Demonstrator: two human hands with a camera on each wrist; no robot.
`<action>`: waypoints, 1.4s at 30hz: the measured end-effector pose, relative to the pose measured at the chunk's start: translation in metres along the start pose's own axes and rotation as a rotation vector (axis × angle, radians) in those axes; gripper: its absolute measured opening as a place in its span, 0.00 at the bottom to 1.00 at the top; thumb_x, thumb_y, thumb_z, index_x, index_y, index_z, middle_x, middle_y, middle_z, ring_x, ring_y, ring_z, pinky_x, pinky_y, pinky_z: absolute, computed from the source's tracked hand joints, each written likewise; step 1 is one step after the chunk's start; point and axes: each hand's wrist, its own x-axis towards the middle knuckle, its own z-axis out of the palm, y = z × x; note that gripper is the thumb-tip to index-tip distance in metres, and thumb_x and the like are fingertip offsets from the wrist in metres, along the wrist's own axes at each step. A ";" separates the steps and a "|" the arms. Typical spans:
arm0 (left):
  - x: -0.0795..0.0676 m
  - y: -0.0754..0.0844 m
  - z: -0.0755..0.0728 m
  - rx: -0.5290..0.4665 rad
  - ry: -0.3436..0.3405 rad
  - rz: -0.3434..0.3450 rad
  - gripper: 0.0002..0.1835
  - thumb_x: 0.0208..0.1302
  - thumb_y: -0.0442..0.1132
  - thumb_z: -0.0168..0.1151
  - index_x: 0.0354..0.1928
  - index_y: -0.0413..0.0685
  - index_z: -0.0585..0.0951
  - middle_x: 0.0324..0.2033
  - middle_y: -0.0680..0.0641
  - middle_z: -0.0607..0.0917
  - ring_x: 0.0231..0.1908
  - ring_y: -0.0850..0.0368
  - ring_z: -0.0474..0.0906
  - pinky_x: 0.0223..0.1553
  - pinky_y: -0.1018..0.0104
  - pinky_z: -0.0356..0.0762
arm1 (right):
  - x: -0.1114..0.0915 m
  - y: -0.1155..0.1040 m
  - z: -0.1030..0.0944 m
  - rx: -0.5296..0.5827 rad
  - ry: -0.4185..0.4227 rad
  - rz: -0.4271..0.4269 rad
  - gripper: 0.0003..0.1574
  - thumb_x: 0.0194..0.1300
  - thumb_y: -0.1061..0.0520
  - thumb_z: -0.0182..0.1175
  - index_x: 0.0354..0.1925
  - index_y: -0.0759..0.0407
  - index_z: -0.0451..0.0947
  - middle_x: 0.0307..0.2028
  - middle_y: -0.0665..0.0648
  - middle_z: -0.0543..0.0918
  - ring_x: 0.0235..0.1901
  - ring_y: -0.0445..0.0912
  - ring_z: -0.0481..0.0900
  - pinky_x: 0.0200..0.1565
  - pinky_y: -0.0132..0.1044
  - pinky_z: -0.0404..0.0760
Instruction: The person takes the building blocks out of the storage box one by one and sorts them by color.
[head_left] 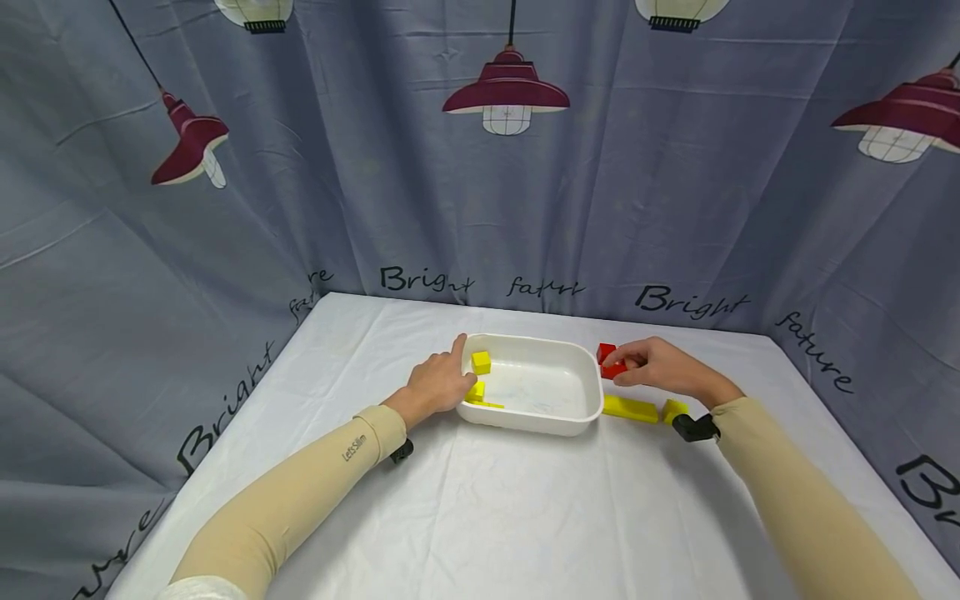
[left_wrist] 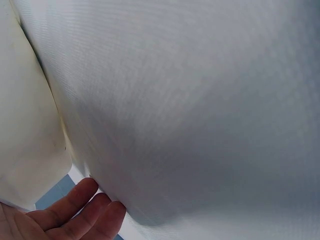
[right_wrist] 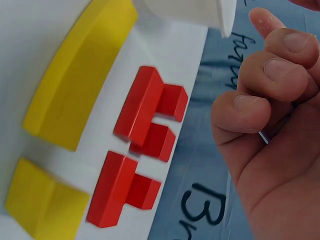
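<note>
A white tub [head_left: 540,421] stands near the middle of the table. My left hand [head_left: 438,382] grips its left end, thumb over the rim and index finger along the back corner; in the left wrist view, other fingers [left_wrist: 75,207] curl low beside the tub. Inside it lie yellow blocks [head_left: 481,362] at the left end, partly behind the thumb. My right hand [head_left: 652,365] hovers over red blocks [head_left: 607,351] right of the tub. Its fingers are loosely bent, with nothing visible between them. In the right wrist view the red blocks [right_wrist: 137,107] lie grouped on the cloth.
A long yellow block [head_left: 630,408] lies just right of the tub, with a shorter yellow block [head_left: 673,409] beside it, near the right wrist. White cloth covers the table [head_left: 517,517]. A grey curtain [head_left: 420,200] with printed lamps hangs behind the table and along its sides.
</note>
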 end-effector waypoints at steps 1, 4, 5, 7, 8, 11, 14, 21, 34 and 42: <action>0.000 0.000 0.000 0.001 -0.002 0.000 0.43 0.70 0.55 0.48 0.80 0.51 0.46 0.64 0.38 0.78 0.61 0.44 0.77 0.56 0.46 0.76 | 0.003 -0.001 0.000 0.005 -0.006 -0.011 0.22 0.64 0.51 0.68 0.55 0.58 0.83 0.27 0.54 0.76 0.32 0.50 0.72 0.34 0.35 0.72; 0.000 0.000 0.000 0.000 -0.007 0.002 0.42 0.70 0.55 0.48 0.80 0.51 0.46 0.64 0.38 0.77 0.61 0.44 0.77 0.56 0.46 0.76 | 0.011 -0.006 0.001 0.018 -0.027 -0.043 0.22 0.64 0.52 0.68 0.54 0.60 0.83 0.23 0.53 0.71 0.28 0.51 0.73 0.33 0.35 0.72; 0.000 0.000 0.000 -0.001 -0.007 0.002 0.42 0.70 0.55 0.48 0.80 0.51 0.46 0.63 0.38 0.78 0.61 0.44 0.77 0.55 0.46 0.76 | 0.014 -0.008 0.002 0.017 -0.032 -0.048 0.22 0.63 0.52 0.68 0.53 0.60 0.82 0.21 0.52 0.68 0.27 0.50 0.72 0.33 0.34 0.71; 0.001 -0.001 0.000 -0.002 -0.006 0.000 0.43 0.70 0.55 0.49 0.80 0.51 0.46 0.63 0.38 0.78 0.61 0.45 0.77 0.55 0.46 0.77 | 0.019 -0.011 0.003 0.014 -0.047 -0.056 0.23 0.64 0.52 0.68 0.53 0.61 0.82 0.21 0.51 0.68 0.26 0.48 0.71 0.33 0.34 0.71; 0.001 -0.001 0.000 -0.004 -0.005 0.000 0.43 0.70 0.55 0.49 0.80 0.51 0.46 0.63 0.38 0.78 0.60 0.44 0.77 0.55 0.46 0.77 | 0.022 -0.013 0.003 0.018 -0.055 -0.055 0.23 0.64 0.52 0.68 0.54 0.61 0.82 0.21 0.51 0.68 0.25 0.46 0.70 0.32 0.35 0.70; 0.001 -0.001 0.000 0.003 0.000 0.000 0.43 0.70 0.55 0.49 0.80 0.52 0.46 0.63 0.39 0.78 0.60 0.45 0.77 0.55 0.46 0.77 | 0.030 -0.020 0.006 0.022 -0.068 -0.040 0.21 0.64 0.51 0.67 0.54 0.56 0.82 0.22 0.52 0.70 0.21 0.44 0.66 0.29 0.35 0.68; 0.000 0.000 -0.001 0.001 0.004 0.000 0.43 0.70 0.55 0.49 0.80 0.51 0.46 0.63 0.39 0.78 0.60 0.45 0.77 0.55 0.46 0.77 | 0.037 -0.028 0.009 0.024 -0.072 -0.035 0.20 0.64 0.52 0.67 0.54 0.51 0.83 0.22 0.52 0.69 0.19 0.44 0.64 0.28 0.35 0.68; 0.001 -0.001 0.001 0.004 0.007 0.006 0.42 0.70 0.55 0.48 0.80 0.52 0.46 0.62 0.38 0.79 0.60 0.45 0.78 0.55 0.46 0.77 | 0.056 -0.046 0.018 0.003 -0.119 -0.062 0.26 0.62 0.51 0.69 0.58 0.54 0.81 0.21 0.52 0.68 0.22 0.45 0.64 0.37 0.40 0.69; 0.001 -0.001 0.001 0.007 0.001 -0.002 0.43 0.70 0.55 0.49 0.81 0.52 0.46 0.64 0.39 0.78 0.61 0.45 0.77 0.56 0.46 0.76 | 0.094 -0.065 0.049 -0.043 -0.255 -0.095 0.24 0.60 0.52 0.71 0.54 0.54 0.84 0.20 0.50 0.70 0.26 0.44 0.69 0.34 0.38 0.66; 0.000 -0.001 0.000 0.004 0.013 0.010 0.42 0.70 0.55 0.48 0.80 0.51 0.47 0.62 0.38 0.79 0.60 0.45 0.78 0.54 0.46 0.78 | 0.107 -0.081 0.061 -0.105 -0.360 -0.075 0.17 0.58 0.50 0.72 0.46 0.53 0.86 0.22 0.50 0.72 0.28 0.44 0.69 0.34 0.36 0.67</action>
